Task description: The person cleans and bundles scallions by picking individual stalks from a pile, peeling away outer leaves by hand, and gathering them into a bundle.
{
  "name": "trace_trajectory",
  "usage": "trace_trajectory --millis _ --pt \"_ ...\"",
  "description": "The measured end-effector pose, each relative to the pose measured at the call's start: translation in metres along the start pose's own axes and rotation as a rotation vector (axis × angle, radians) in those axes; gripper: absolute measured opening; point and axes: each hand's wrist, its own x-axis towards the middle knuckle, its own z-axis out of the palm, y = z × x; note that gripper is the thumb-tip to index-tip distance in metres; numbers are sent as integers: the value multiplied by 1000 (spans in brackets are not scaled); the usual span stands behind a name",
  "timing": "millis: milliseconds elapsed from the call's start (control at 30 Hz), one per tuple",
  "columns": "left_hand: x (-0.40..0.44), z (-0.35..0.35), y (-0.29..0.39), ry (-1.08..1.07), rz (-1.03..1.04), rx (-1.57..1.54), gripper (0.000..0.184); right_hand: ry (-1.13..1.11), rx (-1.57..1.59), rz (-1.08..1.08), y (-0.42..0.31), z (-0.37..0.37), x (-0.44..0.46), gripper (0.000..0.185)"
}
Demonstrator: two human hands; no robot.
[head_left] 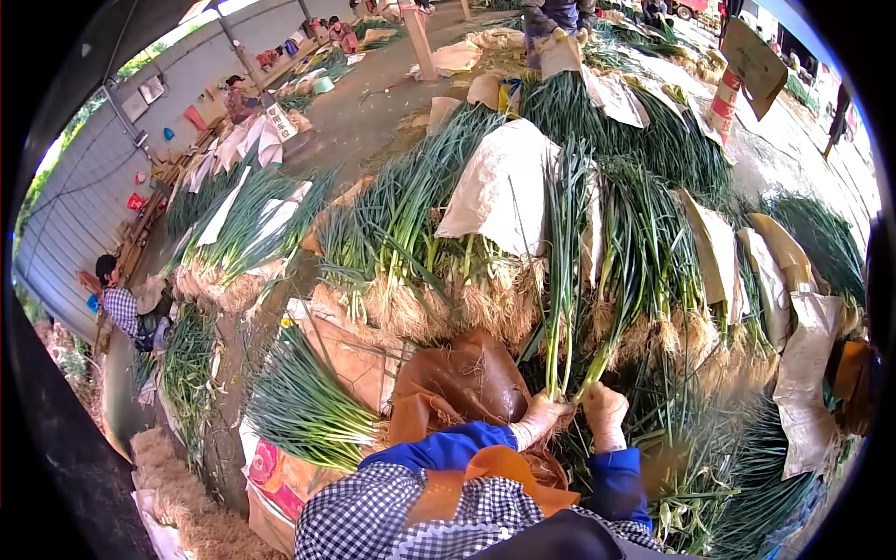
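My left hand (pixel 543 418) is closed around the lower ends of a few long green onions (pixel 560 317), which stand upright in front of me. Close beside it on the right, my right hand (pixel 605 411) is shut, with the base of another green onion stalk (pixel 598 362) in its fingers. That stalk leans away to the upper right, its leaves merging with the bundles behind. A brown apron (pixel 471 373) lies across my lap, left of the hands. To the left, a pile of green onions (pixel 303 401) rests on sacking, with pale stems toward me.
Rows of green onion bundles with roots (pixel 411 303) stretch ahead, partly covered by a white sack (pixel 504 187). Loose leaves (pixel 747 485) lie at the lower right. A heap of roots (pixel 182 495) sits lower left. One person (pixel 135 303) sits at the left; another (pixel 555 19) stands ahead.
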Motion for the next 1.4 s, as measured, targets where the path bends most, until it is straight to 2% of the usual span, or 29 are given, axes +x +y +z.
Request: trace_trajectory --millis 67,100,133,200,233,267,300,333,400,433,467,500,533,567,633,667,733,767,800,900,933,1000,1033,1067,1133,1200,1267,1333,1400 --pt "-2 -6 8 -46 -106 -420 14 -195 -16 -471 -16 -21 -13 32" --pt "-16 6 43 45 -317 -914 14 -217 -1 -590 -32 -47 -23 32" --pt "2 -4 20 32 -143 -406 18 -241 17 -716 -41 -65 -34 32" --pt "-7 -5 38 -58 -136 -461 18 -385 395 -745 -11 -59 -69 24" --pt "-2 -6 34 28 -129 -391 20 -613 283 -681 15 -53 -87 21" --pt "-10 -3 45 -28 -168 -536 17 -845 172 -602 42 -45 -102 23" --pt "1 -11 32 -34 -167 -462 15 -865 182 -566 62 -45 -110 23" --pt "8 -14 14 -50 -186 -392 13 -923 86 -405 81 -54 -111 24" --pt "-2 -10 29 -123 -256 -585 10 -1319 23 115 67 -62 -53 23" --pt "-8 -6 40 -108 -294 -558 10 -781 -126 -474 86 -32 -57 24" --pt "-9 -5 51 -98 -305 -526 10 -356 153 -57 82 -12 -45 28" --pt "-7 -9 46 -92 -294 -529 10 -478 563 254 67 -18 -20 27" --pt "-4 -11 43 -88 -268 -533 11 -477 939 618 51 -25 4 32" --pt "-9 -8 52 -61 -286 -550 11 -443 1154 687 43 -22 19 42" --pt "-10 -12 55 -104 -275 -495 12 -470 1337 735 24 -16 39 39" --pt "-11 -13 58 -120 -248 -417 14 -442 1314 693 21 2 43 32" --pt "-25 -1 74 -118 -205 -433 22 -175 1405 760 11 43 46 24" --pt "-21 -2 63 -139 -152 -299 25 62 1310 575 8 63 44 20" --pt "-21 1 61 -157 -100 -167 28 118 1271 553 5 73 44 23" --pt "-22 -1 49 -155 -185 -192 30 125 708 515 9 82 38 30" --pt "-21 -3 45 -153 -219 -230 29 88 747 511 20 77 34 34" --pt "-26 1 47 -137 -259 -220 28 -166 1228 855 17 50 55 35" --pt "-27 3 48 -129 -268 -205 26 -96 1071 612 28 73 59 38" --pt "-26 3 46 -120 -272 -189 25 -104 916 501 25 72 66 42" --pt "-25 3 43 -70 -236 -236 22 1 330 404 19 65 64 47" --pt "-21 -1 35 -59 -217 -301 21 117 66 324 12 61 56 40" --pt "-21 -1 28 -30 -199 -296 22 49 -50 232 11 52 46 40" --pt "-19 -1 28 11 -184 -198 22 68 98 137 4 39 26 41" --pt "-15 1 26 -2 -158 -249 24 124 309 162 3 30 5 37"
